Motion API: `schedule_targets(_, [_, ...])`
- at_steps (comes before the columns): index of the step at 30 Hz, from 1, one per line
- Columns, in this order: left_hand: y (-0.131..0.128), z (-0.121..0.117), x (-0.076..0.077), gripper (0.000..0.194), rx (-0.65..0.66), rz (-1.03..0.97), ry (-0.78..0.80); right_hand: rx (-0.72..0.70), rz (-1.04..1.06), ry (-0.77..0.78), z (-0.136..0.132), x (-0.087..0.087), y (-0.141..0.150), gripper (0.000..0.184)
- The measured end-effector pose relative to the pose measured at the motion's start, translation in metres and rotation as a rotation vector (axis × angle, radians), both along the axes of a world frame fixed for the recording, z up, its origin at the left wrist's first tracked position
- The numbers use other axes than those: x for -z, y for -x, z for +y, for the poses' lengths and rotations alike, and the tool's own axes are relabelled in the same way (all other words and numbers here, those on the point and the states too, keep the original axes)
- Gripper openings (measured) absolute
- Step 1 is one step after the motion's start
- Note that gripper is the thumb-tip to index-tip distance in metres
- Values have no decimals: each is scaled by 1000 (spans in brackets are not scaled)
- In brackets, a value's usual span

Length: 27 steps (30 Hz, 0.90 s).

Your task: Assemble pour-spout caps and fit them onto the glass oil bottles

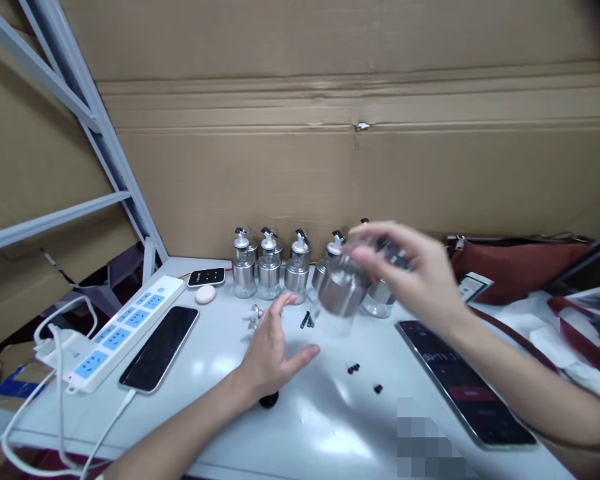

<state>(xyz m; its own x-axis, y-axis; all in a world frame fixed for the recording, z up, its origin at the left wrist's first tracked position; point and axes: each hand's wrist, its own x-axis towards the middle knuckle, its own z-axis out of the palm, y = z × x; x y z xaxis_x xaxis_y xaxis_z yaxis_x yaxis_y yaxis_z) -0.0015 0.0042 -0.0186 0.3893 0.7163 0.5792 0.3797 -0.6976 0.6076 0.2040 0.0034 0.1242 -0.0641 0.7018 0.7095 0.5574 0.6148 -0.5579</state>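
My right hand (400,263) grips a glass bottle with a metal sleeve (341,290) by its top, tilted and blurred above the table. My left hand (275,353) is open, fingers apart, holding nothing, to the left of that bottle. Just beyond its fingers lie small silvery parts (255,315), partly covered by the hand. Small black pieces (307,320) rest between the left hand and the bottle. A round black item (269,400) shows from under the left wrist. Behind stands a row of similar bottles (269,270) with silvery spout tops.
On the left are a power strip (125,330), a dark phone (161,348), a small display device (207,277) and a white round case (205,294). More black bits (378,389) lie nearer me. A large phone (465,387) sits at right, beside a brown bag (515,270). Cardboard (330,173) walls the back.
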Motion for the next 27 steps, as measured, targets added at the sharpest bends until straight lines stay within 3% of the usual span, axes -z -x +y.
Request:
schedule_targets(3, [-3,-3,0,88,77,84,34,-108,-85,191,-15,30,6,20])
schedule_targets(5, [-6,-5,0,86,106,176,52,-151,-88,256,-22,44,9,22])
schedule_targets(9, [-8,-7,0,76,134,300,-2,-200,-60,291,-30,57,11,25])
schedule_targets(14, [-9,-8,0,70,156,312,-32,-237,15,351,-30,66,9,28])
schedule_targets(18, [-11,-7,2,70,175,299,6,-278,124,429,-24,64,7,32])
schedule_targets(21, [-12,-6,2,71,184,293,24,-207,227,320,-19,53,9,44])
schedule_targets(23, [-12,-6,1,71,190,290,41,-182,181,253,-16,44,12,45])
schedule_targets(27, [-12,-7,-3,63,189,293,73,-232,95,254,-12,33,21,23])
